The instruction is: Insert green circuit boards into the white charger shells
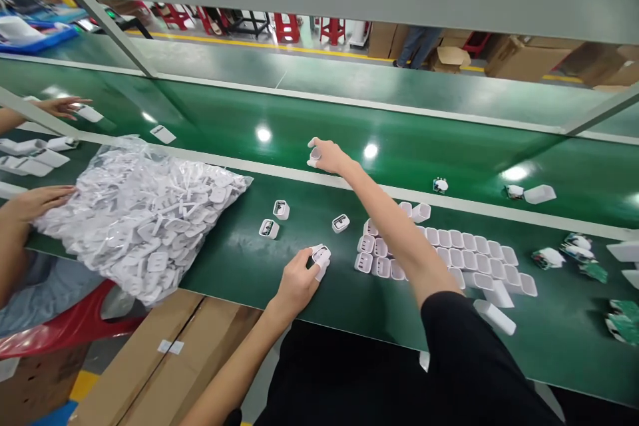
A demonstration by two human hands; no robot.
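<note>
On the near green bench, my left hand (295, 281) is closed around a white charger housing (322, 255), its end facing up. My right hand (330, 156) reaches forward over the green belt, thumb and finger on either side of another white charger housing (315, 154). White covers sit on the fingertips. Between my hands stand a few housings with dark parts inside, one housing (341, 223) nearest and another housing (281, 209) further left. Under my right forearm are rows of white housings (462, 258), partly hidden by the arm.
A clear bag of white plastic pieces (150, 219) fills the left bench. Beyond it are a co-worker's hands (42, 203). Circuit boards (579, 249) lie at right. A board (440, 185) and a housing (163, 134) rest on the belt (219, 123). Metal posts (117, 36) support an overhead shelf.
</note>
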